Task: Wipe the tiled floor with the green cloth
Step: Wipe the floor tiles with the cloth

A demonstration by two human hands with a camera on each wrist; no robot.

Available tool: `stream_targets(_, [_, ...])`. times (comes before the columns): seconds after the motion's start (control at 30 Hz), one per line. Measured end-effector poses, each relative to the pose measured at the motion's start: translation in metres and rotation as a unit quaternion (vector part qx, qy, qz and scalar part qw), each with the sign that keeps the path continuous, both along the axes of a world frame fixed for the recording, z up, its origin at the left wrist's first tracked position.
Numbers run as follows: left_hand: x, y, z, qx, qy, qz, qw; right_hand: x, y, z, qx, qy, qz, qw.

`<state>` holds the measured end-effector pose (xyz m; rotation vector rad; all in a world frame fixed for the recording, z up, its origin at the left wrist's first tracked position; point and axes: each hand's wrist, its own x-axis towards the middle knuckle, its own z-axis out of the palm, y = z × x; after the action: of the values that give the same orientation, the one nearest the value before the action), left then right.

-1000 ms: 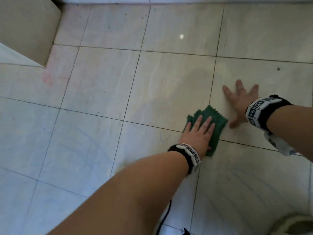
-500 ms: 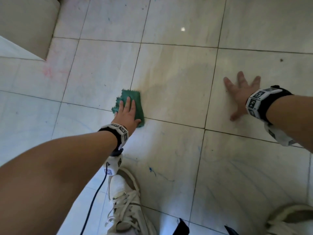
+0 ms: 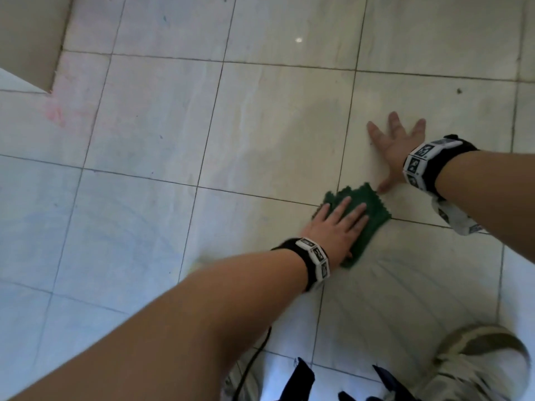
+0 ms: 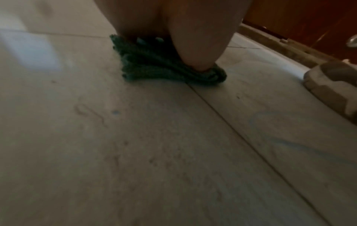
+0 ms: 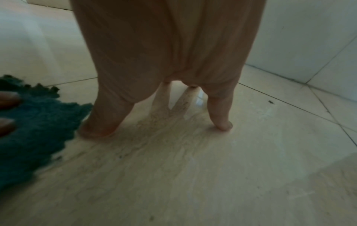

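A left hand (image 3: 333, 231) presses flat, fingers straight, on a soft, crumpled green knitted cloth (image 3: 365, 209) just beside the splayed, empty right hand (image 3: 395, 147); likely light, best pinned mid-cloth.

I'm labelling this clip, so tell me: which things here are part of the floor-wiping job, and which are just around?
Part of the job:
- green cloth, flat under the left hand
- tiled floor
- right hand, spread flat on a tile

Just around:
- shoe, bottom right
- black cable
- beige panel, top left
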<state>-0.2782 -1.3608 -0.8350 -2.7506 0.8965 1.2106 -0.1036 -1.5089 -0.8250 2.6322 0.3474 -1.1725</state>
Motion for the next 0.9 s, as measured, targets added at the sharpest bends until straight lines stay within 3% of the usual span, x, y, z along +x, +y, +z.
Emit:
stream_targets(0.13, [0.010, 0.023, 0.000, -0.012, -0.013, 0.012, 1.000, 0.000, 0.001, 0.001, 0.007, 0.006, -0.012, 1.000])
stream_targets(0.33, [0.054, 0.130, 0.006, 0.064, -0.033, 0.197, 0.978, -0.001, 0.001, 0.003, 0.025, 0.021, -0.026, 0.999])
stream_targets(0.43, [0.050, 0.145, 0.006, 0.098, -0.033, 0.252, 0.962, -0.001, 0.003, 0.004, 0.023, 0.023, -0.035, 0.999])
stream_targets(0.5, [0.039, 0.122, 0.006, 0.088, -0.030, 0.231, 0.968, -0.004, 0.004, 0.005, 0.025, 0.024, -0.041, 0.999])
stream_targets(0.6, [0.012, 0.061, 0.004, 0.053, -0.014, 0.100, 0.993, -0.011, 0.006, 0.007, 0.029, 0.028, -0.050, 0.998])
stream_targets(0.73, [-0.028, -0.004, 0.003, 0.009, 0.016, -0.026, 0.999, -0.019, 0.009, 0.004, 0.024, 0.032, -0.041, 0.998])
stream_targets(0.9, [-0.018, 0.045, 0.002, 0.004, -0.008, -0.013, 1.000, -0.017, 0.005, -0.006, 0.024, 0.016, -0.036, 0.999])
